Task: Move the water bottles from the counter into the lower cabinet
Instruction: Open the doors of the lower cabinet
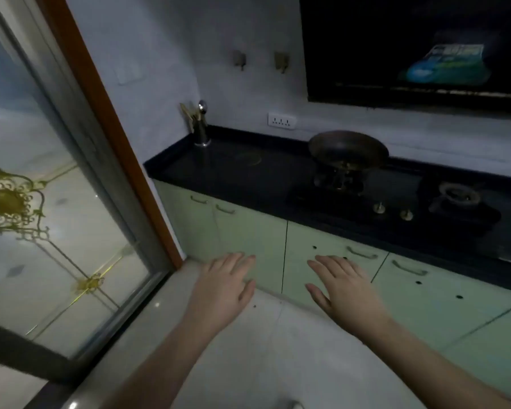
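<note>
- A person's left hand (226, 286) and right hand (341, 286) are held out side by side, palms down, fingers spread and flat, grasping nothing.
- Both hands hang in front of the pale green cabinet doors (250, 246) under a black counter (248, 172); whether the fingertips touch the doors cannot be told.
- All doors in view are closed, each with a small curved handle (362, 252) near its top edge.
- No water bottle can be made out on the dim, blurred counter.
- At the counter's 10 o'clock corner, against the wall, stands a metal holder (201, 128) with pale utensils sticking out of it.
- A dark wok (348, 149) sits on the left burner of a gas hob (396, 202) at about 2 o'clock from the hands; two brass knobs (393, 211) stand at the hob's front edge.
- A second, bare burner (459, 196) lies further right.
- A white wall socket (281, 120) is fixed above the counter at 12 o'clock, with two hooks (260, 61) higher up.
- A dark window (410, 45) fills the 1 o'clock corner.
- A glass door (56, 231) with gold scrollwork, framed in wood, takes up the 9 o'clock side.
- Pale floor tiles (278, 349) lie beneath both forearms.
</note>
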`<state>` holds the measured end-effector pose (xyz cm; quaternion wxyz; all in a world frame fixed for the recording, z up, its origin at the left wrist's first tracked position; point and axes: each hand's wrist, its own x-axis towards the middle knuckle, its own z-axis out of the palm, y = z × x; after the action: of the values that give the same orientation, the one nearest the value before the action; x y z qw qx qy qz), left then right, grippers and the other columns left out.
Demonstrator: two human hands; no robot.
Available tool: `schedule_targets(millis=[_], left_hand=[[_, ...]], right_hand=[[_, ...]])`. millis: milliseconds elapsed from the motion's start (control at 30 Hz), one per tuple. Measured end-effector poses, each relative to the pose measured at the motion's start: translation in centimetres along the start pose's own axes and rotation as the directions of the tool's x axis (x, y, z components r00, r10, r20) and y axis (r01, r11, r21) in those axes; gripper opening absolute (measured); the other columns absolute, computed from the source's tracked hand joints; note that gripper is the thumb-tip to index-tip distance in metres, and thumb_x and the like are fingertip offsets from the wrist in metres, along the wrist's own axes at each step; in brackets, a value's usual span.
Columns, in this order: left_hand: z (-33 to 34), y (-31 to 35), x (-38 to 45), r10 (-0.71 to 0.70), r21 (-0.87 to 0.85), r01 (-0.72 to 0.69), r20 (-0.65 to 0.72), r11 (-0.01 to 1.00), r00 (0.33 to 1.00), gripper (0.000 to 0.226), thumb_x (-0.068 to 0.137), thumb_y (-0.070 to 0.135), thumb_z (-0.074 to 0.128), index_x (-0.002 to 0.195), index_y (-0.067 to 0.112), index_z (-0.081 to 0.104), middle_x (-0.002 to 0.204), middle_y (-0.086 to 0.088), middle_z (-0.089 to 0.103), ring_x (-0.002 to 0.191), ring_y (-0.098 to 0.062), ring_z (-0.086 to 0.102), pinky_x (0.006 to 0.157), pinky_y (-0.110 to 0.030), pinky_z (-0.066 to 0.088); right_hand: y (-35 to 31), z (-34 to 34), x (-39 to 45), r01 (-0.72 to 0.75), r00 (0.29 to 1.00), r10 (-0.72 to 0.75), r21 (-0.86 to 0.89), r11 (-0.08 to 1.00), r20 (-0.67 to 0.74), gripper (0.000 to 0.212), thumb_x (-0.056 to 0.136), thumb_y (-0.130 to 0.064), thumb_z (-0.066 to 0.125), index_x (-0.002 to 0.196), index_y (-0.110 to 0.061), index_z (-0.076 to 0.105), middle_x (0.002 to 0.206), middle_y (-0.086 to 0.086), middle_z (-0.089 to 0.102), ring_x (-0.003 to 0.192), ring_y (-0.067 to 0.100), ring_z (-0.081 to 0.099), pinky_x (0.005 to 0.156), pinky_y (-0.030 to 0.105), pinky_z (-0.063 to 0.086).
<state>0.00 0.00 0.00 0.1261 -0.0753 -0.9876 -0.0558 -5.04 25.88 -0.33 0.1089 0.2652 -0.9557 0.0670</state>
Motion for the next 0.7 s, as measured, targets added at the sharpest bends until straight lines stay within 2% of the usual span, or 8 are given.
schedule_targets(millis=[67,133,200,267,367,500,700], left_hand=[[1.8,0.7,1.2,-0.038,-0.033,0.04,0.05,0.999,0.998,0.043,0.09,0.04,0.045,0.123,0.021,0.063,0.12,-0.003,0.067,0.107,-0.023,0.063,0.088,-0.036,0.047],[3.9,1.5,1.6,-0.056,-0.036,0.061,0.114,0.998,0.992,0.043,0.089,0.04,0.045,0.122,0.021,0.064,0.119,-0.003,0.067,0.107,-0.023,0.063,0.089,-0.039,0.049],[5.3,1.5,1.9,-0.054,-0.015,0.057,0.17,0.998,0.984,0.043,0.089,0.042,0.043,0.121,0.022,0.065,0.119,-0.001,0.068,0.108,-0.021,0.064,0.09,-0.04,0.052],[6.2,0.7,2.1,-0.095,0.007,0.096,0.203,0.995,0.975,0.045,0.09,0.044,0.042,0.122,0.024,0.065,0.122,0.0,0.067,0.11,-0.021,0.064,0.092,-0.04,0.052],[7.1,-1.5,1.9,-0.158,0.036,0.154,0.273,0.987,0.949,0.046,0.092,0.045,0.041,0.128,0.024,0.061,0.129,-0.002,0.064,0.117,-0.022,0.06,0.096,-0.04,0.049],[7.7,-4.7,1.6,-0.259,0.08,0.246,0.308,0.966,0.916,0.046,0.094,0.045,0.041,0.131,0.023,0.06,0.132,-0.005,0.062,0.122,-0.024,0.057,0.101,-0.041,0.045],[8.9,-11.3,1.2,-0.39,0.102,0.381,0.377,0.919,0.84,0.051,0.092,0.048,0.04,0.131,0.022,0.059,0.135,-0.009,0.061,0.126,-0.031,0.056,0.105,-0.05,0.043]], right_hand=[[1.0,2.1,0.5,-0.027,0.999,0.027,0.016,0.999,0.03,0.051,0.091,-0.049,0.038,0.118,-0.017,0.067,0.118,0.004,0.068,0.109,0.025,0.063,0.098,0.04,0.045],[1.5,5.0,0.7,-0.067,0.995,0.064,0.03,0.997,0.078,0.052,0.092,-0.049,0.036,0.118,-0.017,0.067,0.12,0.005,0.068,0.11,0.027,0.062,0.102,0.038,0.037],[1.5,7.3,1.4,-0.079,0.989,0.071,0.063,0.995,0.127,0.056,0.097,-0.051,0.027,0.117,-0.017,0.067,0.121,0.006,0.067,0.112,0.028,0.062,0.103,0.038,0.031],[1.3,8.8,2.4,-0.099,0.983,0.08,0.111,0.989,0.165,0.068,0.099,-0.054,0.013,0.117,-0.018,0.067,0.122,0.006,0.067,0.112,0.028,0.062,0.103,0.04,0.037],[0.5,10.2,4.4,-0.088,0.974,0.053,0.152,0.984,0.222,0.073,0.099,-0.054,0.008,0.117,-0.017,0.068,0.122,0.006,0.067,0.109,0.027,0.064,0.097,0.041,0.048],[-1.4,12.2,7.7,-0.022,0.954,-0.038,0.192,0.981,0.299,0.074,0.099,-0.054,0.008,0.116,-0.016,0.069,0.12,0.008,0.068,0.107,0.028,0.065,0.094,0.043,0.05],[-5.9,16.0,14.5,0.079,0.918,-0.147,0.193,0.978,0.368,0.077,0.098,-0.056,0.005,0.118,-0.017,0.068,0.121,0.007,0.068,0.108,0.027,0.064,0.093,0.043,0.05]])
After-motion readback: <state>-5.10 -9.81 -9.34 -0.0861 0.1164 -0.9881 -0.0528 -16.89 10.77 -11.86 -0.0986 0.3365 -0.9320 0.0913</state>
